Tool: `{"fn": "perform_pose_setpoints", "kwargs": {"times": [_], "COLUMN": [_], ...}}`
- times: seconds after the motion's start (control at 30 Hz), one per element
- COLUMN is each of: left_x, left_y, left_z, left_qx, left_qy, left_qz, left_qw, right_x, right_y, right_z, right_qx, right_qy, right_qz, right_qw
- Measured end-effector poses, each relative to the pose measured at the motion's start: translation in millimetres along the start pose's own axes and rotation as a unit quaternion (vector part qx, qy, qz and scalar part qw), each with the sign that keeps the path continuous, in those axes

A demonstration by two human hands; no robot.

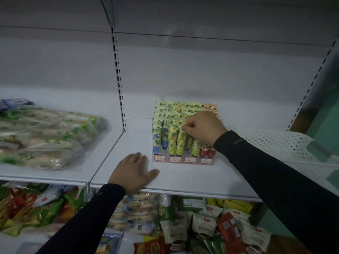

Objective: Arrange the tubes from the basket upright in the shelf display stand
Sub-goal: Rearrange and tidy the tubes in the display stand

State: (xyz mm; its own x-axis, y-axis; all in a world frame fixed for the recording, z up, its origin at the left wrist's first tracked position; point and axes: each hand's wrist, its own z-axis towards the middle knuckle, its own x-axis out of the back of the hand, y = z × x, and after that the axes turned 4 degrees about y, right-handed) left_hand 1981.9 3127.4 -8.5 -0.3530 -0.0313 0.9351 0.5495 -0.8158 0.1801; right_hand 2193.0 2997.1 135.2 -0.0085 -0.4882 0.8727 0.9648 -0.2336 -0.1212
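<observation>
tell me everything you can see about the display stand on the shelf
The display stand is a clear, plastic-looking tiered rack standing on the white shelf. Four handwritten red-bordered labels line its front. Upright tubes fill it: blue-flowered, yellow, green, red. The right hand pinches a tube top in it.

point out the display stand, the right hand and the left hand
display stand (184, 159): head view, on its clear front wall with price labels
right hand (202, 125): head view, on the back of the hand
left hand (132, 172): head view, on the back of the hand
</observation>
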Motion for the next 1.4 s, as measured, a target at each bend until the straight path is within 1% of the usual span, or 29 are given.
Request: {"fn": "perform_pose_setpoints", "kwargs": {"times": [0.2,0.43,0.57,0.7,0.93,1.07,1.17,1.27,1.33,1.4], "left_x": [1.1,3.7,2.7,1.6,7.5,8.5,15.8,32.0,45.2,63.5], "left_y": [0.7,2.6,1.5,0.1,3.6,1.3,5.6,18.4,28.5,45.3], "left_z": [0.1,-0.7,-0.8,-0.9,-1.9,-3.4,-6.2,-12.9,-16.9,-17.9], "left_qx": [0.002,0.007,0.010,0.010,0.028,0.048,0.067,0.080,0.088,0.057], "left_qy": [-0.005,-0.019,-0.017,-0.012,-0.026,-0.038,-0.041,-0.013,0.040,0.085], "left_qz": [-0.001,-0.001,-0.006,-0.006,-0.015,-0.025,-0.041,-0.084,-0.103,-0.126], "left_qw": [1.000,1.000,1.000,1.000,0.999,0.998,0.996,0.993,0.990,0.987], "right_x": [-1.9,-1.7,4.5,5.0,7.9,17.1,29.9,47.8,59.0,69.1], "right_y": [-1.7,-3.3,-8.5,-6.7,-6.8,-4.0,4.5,23.9,41.0,59.6], "right_z": [0.4,0.6,-0.4,-2.5,-1.3,-4.8,-15.4,-32.9,-44.9,-59.2], "right_qx": [-0.006,-0.020,-0.028,-0.032,-0.029,-0.042,-0.042,-0.050,-0.061,-0.069], "right_qy": [0.008,-0.007,-0.022,-0.014,0.014,0.055,0.086,0.100,0.100,0.096], "right_qz": [-0.019,-0.024,-0.023,-0.007,0.028,0.073,0.081,0.085,0.084,0.078], "right_qw": [1.000,0.999,0.999,0.999,0.999,0.995,0.992,0.990,0.990,0.990]}}
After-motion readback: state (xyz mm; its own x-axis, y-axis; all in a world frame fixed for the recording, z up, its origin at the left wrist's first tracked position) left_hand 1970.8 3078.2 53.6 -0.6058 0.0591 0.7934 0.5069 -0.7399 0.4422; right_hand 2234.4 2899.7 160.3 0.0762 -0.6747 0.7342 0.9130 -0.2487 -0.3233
